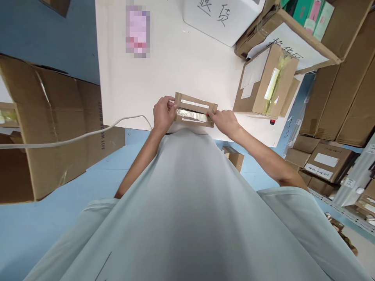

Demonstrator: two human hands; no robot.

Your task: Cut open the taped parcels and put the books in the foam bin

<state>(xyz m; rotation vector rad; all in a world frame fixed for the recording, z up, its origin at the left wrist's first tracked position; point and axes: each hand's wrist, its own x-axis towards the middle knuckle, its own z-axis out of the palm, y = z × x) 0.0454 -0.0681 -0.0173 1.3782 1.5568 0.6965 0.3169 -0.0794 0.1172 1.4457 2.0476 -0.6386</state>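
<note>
A small flat cardboard box (195, 102) with shiny clear tape along its middle lies at the near edge of the white table (172, 54). My left hand (163, 115) grips the box's left end, thumb and fingers pressed together on it. At the right end, my right hand (226, 121) is closed in a pinch, holding something small with a red spot close to the tape; what it is cannot be made out.
Taped carton (252, 84) and open carton (304, 47) with green boxes stand at the right. A white bin (222, 19) is behind. A pale cable (88, 134) crosses left, above a large carton (58, 128). A blurred pink item (137, 31) lies back left.
</note>
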